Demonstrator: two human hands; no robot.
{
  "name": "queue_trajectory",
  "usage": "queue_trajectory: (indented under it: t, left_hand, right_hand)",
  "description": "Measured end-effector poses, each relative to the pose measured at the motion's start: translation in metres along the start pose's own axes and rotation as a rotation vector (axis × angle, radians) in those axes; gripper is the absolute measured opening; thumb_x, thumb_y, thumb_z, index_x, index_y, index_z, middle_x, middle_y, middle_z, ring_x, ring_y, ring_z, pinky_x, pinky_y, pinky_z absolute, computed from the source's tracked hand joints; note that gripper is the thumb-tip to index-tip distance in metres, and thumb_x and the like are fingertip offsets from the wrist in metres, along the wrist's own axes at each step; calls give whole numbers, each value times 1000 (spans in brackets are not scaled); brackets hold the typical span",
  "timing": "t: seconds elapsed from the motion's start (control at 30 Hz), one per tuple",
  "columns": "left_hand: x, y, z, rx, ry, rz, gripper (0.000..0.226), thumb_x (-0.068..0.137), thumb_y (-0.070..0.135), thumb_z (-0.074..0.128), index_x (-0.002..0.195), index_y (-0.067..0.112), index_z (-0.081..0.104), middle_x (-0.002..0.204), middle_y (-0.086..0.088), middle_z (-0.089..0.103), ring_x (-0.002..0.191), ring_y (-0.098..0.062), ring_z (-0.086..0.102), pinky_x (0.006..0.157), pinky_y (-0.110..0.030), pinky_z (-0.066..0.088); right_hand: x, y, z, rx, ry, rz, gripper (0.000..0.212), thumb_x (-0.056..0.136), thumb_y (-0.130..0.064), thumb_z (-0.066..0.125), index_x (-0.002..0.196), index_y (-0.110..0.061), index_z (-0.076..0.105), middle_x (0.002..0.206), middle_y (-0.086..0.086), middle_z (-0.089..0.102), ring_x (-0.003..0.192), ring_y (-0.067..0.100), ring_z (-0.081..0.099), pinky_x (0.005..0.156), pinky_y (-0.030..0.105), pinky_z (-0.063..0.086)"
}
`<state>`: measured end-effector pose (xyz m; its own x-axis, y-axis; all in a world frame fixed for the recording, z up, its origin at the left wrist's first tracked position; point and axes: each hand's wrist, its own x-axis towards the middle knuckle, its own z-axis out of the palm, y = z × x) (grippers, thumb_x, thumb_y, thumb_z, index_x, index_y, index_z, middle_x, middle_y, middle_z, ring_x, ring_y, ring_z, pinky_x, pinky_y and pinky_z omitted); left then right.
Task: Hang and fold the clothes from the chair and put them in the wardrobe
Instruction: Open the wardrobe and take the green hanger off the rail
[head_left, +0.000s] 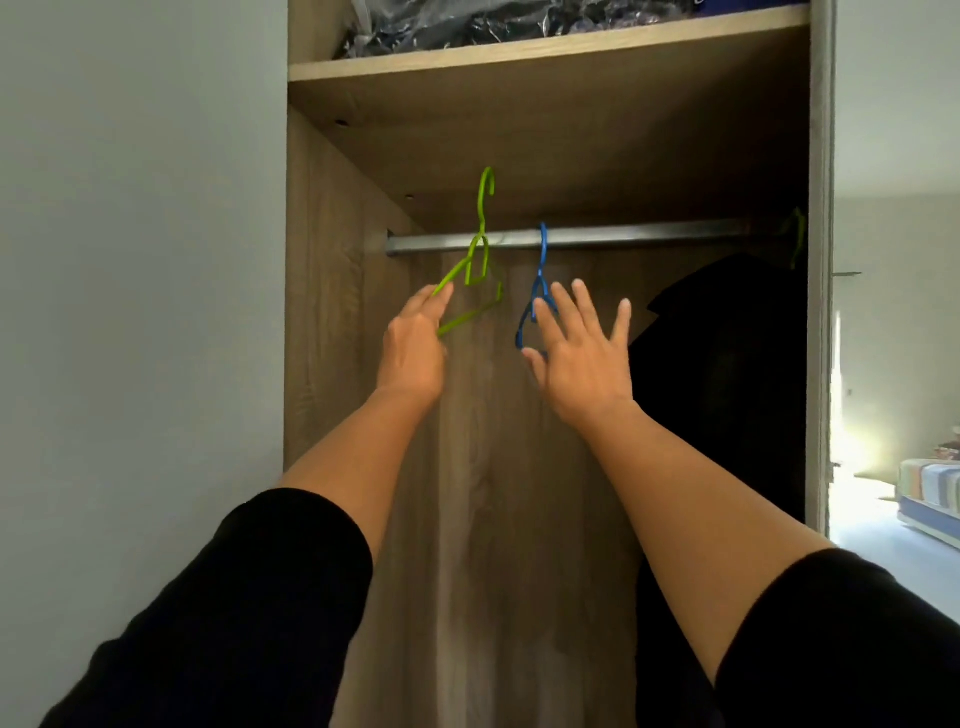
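Note:
A green plastic hanger (480, 254) is lifted clear of the metal rail (623, 236), its hook above the rail. My left hand (415, 340) pinches its lower left arm. A blue hanger (540, 275) hangs on the rail just to the right. My right hand (582, 348) is spread with straight fingers right in front of the blue hanger's lower part; I cannot tell whether it touches. A dark garment (727, 374) hangs at the right end of the rail, with another green hanger (795, 236) above it.
The wooden wardrobe (332, 291) stands open, with a shelf (519, 60) above holding plastic-wrapped dark items (493, 21). A grey wall lies to the left. Past the wardrobe's right side is a bright room with a striped mattress (930, 499).

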<state>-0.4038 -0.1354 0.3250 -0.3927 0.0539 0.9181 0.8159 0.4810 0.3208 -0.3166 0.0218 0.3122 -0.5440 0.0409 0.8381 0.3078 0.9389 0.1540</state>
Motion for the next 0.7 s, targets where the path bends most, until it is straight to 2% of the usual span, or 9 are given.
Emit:
queue_trajectory:
  t: [0.1,0.27,0.37,0.47,0.6,0.7]
  left_hand:
    - [-9,3,-22,-2,55,37,64,78,-22,38,133,8,52,138,-12,50,109,-26,61,99,-15,36]
    - [-22,19,-79,22,147,0,51,83,-18,40,122,6,62,123,-12,62,90,-20,67,79,-1,40]
    - [-40,39,-122,30,189,-63,43,89,-12,42,116,10,66,110,-3,65,84,-11,66,77,-7,48]
    - [-62,62,-167,-15,196,-176,33,96,-2,43,110,13,68,106,-3,66,85,-11,69,74,-18,57]
    - [-108,96,-223,-76,185,-308,29,98,0,40,101,10,66,106,-4,65,83,-9,71,69,-23,59]
    - [-147,127,-264,-62,165,-394,26,100,2,39,102,9,64,104,2,65,77,-6,71,70,-25,59]
  right_hand:
    - [8,-15,-21,12,153,-112,63,99,-45,30,150,-14,14,160,4,5,147,21,-5,112,58,-9]
    - [21,-45,-41,245,175,-179,68,97,-43,40,151,-16,9,160,4,2,147,21,-4,115,53,-2]
    - [17,-59,-54,392,161,-226,72,95,-41,46,151,-21,7,160,7,-1,147,25,-4,115,53,4]
    - [9,-68,-70,496,117,-245,79,93,-43,50,151,-26,-1,159,13,-10,146,30,-10,115,54,4]
    - [-12,-80,-90,608,-9,-277,109,77,-51,67,147,-35,-15,156,18,-16,144,35,-16,113,59,2]
    - [-38,-96,-104,643,-42,-346,123,69,-50,76,144,-41,-21,158,17,-6,145,34,-12,110,64,3]
